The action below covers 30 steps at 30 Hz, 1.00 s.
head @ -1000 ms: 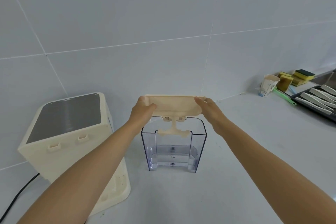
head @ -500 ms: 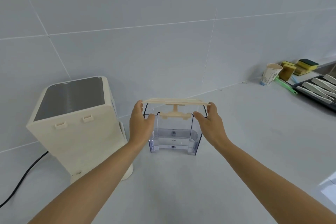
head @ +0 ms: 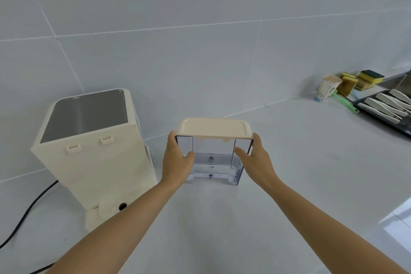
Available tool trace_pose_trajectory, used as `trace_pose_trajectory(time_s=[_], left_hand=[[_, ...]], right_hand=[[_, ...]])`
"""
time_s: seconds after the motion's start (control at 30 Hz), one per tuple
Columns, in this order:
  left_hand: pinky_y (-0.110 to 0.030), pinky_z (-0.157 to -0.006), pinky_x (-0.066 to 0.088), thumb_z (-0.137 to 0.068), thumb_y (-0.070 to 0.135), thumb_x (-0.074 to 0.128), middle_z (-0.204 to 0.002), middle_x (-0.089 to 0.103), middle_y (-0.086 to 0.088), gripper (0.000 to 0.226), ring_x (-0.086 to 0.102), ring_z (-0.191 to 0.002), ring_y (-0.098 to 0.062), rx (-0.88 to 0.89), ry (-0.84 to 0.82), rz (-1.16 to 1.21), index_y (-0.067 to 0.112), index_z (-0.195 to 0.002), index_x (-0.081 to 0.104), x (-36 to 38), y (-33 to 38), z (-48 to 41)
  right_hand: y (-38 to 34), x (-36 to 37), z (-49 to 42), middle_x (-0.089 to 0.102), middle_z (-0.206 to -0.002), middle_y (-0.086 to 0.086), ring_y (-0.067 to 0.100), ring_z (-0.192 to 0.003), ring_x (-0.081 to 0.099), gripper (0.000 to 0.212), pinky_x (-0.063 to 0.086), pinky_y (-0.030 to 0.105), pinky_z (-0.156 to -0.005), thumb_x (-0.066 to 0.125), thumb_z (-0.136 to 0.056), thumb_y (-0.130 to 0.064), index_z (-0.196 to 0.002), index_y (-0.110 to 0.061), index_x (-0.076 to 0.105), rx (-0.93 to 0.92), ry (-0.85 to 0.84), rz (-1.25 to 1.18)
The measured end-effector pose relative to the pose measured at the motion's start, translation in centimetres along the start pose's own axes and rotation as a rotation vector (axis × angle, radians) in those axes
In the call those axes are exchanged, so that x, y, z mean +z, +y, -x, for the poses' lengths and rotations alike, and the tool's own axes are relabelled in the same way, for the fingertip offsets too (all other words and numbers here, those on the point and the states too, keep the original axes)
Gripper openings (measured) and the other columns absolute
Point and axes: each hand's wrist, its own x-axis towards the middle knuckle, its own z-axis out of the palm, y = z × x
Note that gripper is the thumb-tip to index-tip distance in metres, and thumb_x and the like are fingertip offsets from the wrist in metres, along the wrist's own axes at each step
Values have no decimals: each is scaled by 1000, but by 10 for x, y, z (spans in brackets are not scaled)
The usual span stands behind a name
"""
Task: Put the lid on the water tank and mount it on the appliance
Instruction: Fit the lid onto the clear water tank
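Note:
A cream lid (head: 214, 128) lies flat on top of the clear water tank (head: 213, 162), which stands on the white counter. My left hand (head: 176, 160) wraps the tank's left side, thumb across its front. On the right side, my right hand (head: 255, 159) grips the tank the same way. The cream appliance (head: 93, 147) with a grey metal top stands to the left of the tank, its back with two small clips facing me.
A black power cord (head: 26, 213) runs from the appliance toward the left edge. At the far right are a paper cup (head: 327, 89), yellow sponges (head: 364, 79), a green brush handle and a dark tray (head: 382, 105) of white utensils. A tiled wall rises behind.
The lid came down from above the tank and now rests on its rim. Both hands slid from the lid's ends down to the tank's sides.

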Motion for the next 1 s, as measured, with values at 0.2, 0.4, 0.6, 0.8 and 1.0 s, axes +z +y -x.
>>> trace_pose_trajectory(time_s=[0.2,0.4,0.6,0.8,1.0], left_hand=[[-29,-89,30,-87,8,47,-154,18,-7,74,35,-126,-19,-175,-19,240,19,-145,2,-5,8,8],[-41,-110,21,-88,31,50,-156,11,-2,82,20,-140,-24,-417,-120,433,24,-146,-7,2,26,12],[-47,-111,20,-82,48,55,-156,11,-6,91,20,-140,-28,-511,-72,460,20,-146,-3,11,36,-8],[-49,-108,26,-80,43,62,-155,14,-12,102,27,-137,-33,-491,-35,411,17,-144,-13,22,31,-35],[-35,-100,33,-84,34,58,-143,40,-6,71,40,-128,-23,-380,-198,410,11,-139,19,22,24,-58]], right_hand=[[-16,-17,-25,31,-149,12,27,-130,38,62,33,34,-96,46,-90,-29,-142,-8,20,30,-5,-40],[-31,-22,-62,34,-148,10,23,-123,40,59,32,34,-98,47,-89,-37,-139,-11,33,133,-108,-138],[-34,-18,-73,57,-89,2,17,-81,49,29,39,22,-65,54,-85,-30,-100,-6,60,118,-211,26],[-24,-23,-69,51,-85,9,19,-75,48,30,47,29,-66,66,-77,-34,-85,-6,57,161,-244,23],[-21,-17,-50,60,-92,9,21,-87,56,50,50,30,-76,69,-73,-40,-100,2,64,213,-389,58]])
